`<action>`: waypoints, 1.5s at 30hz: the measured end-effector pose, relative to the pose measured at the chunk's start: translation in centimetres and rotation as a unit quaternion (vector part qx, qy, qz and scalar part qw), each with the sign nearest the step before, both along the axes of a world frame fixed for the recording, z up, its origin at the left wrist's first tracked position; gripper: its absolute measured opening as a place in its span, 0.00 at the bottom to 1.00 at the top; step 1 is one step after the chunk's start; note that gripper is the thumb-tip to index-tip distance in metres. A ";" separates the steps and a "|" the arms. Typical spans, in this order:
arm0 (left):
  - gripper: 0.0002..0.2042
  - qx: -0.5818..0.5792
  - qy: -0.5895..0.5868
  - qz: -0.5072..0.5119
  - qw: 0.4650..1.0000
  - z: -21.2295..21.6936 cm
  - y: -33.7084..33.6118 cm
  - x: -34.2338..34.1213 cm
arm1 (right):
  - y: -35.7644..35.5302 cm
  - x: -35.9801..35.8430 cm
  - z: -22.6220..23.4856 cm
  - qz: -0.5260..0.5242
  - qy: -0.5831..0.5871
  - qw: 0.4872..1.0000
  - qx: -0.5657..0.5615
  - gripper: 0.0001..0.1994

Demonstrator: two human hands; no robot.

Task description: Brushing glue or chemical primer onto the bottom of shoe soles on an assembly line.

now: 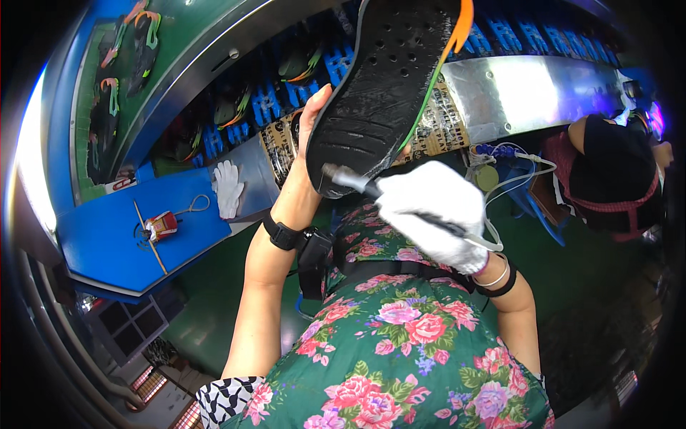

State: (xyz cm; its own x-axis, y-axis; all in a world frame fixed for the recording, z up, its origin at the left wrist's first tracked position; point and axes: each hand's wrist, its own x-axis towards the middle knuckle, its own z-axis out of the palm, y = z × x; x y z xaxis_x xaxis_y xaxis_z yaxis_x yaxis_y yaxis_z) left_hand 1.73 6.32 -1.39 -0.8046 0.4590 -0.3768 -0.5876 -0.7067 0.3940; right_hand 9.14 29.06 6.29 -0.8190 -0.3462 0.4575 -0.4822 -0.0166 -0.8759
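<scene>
My bare left hand (303,163) grips a black shoe sole (382,89) by its edge, thumb along the left side. The sole is held up with its dotted and grooved face toward me; orange and green run along its right rim. In a white glove, my right hand (436,204) is closed around a brush (350,179) with a dark handle and a pale hose behind it. The bristle tip meets the sole's lower end, near the rim. Most fingers of my left hand are hidden behind the sole.
Ahead runs a metal-edged line with blue racks (500,36) carrying shoe parts. On the left, a blue table (100,229) bears a small red-and-white container (161,226) with a stick across it and a white glove (228,189). Another person (614,168) works at the right.
</scene>
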 end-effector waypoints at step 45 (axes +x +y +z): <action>0.57 0.260 0.258 0.224 0.903 11.7 -9.6 -13.8 | 1.3 -1.0 -3.3 -0.057 -0.371 0.897 -0.234 0.10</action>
